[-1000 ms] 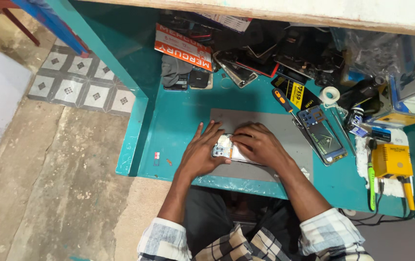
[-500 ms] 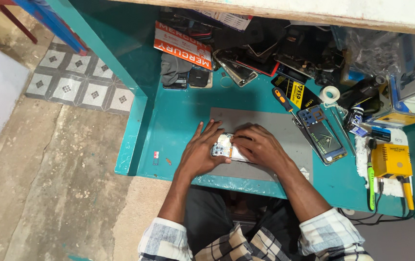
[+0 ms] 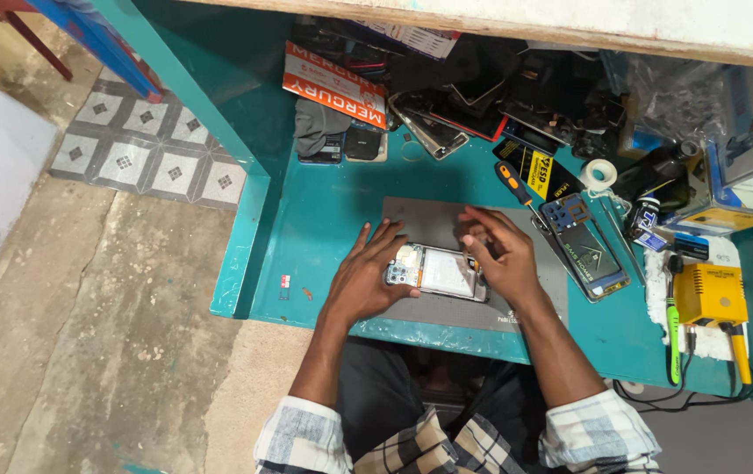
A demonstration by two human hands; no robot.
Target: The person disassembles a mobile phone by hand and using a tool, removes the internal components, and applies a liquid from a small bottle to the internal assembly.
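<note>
Hands meet over an opened phone [image 3: 436, 272] that lies on a grey mat [image 3: 429, 219] near the front edge of the teal desk [image 3: 324, 219]. The left hand [image 3: 366, 279] grasps the phone's left end, fingers spread along its top edge and thumb tucked below, so that end is partly hidden. The right hand [image 3: 501, 254] curls over the phone's right end; its fingertips bunch together just above the frame, and whether they pinch a small part or tool there cannot be told. The phone's inside shows a pale panel and a small cluster at the left, too fine to make out. Beside the mat to the right lies another opened device [image 3: 589, 250], dark with blue parts, and an orange-handled screwdriver [image 3: 517, 186] sits just above it. A yellow box-shaped tool [image 3: 708, 294] stands well to the right on a white cloth. Clutter of dark phone parts at the desk's back is jumbled and partly cut off by a pale ledge [image 3: 570, 26] overhead.
</note>
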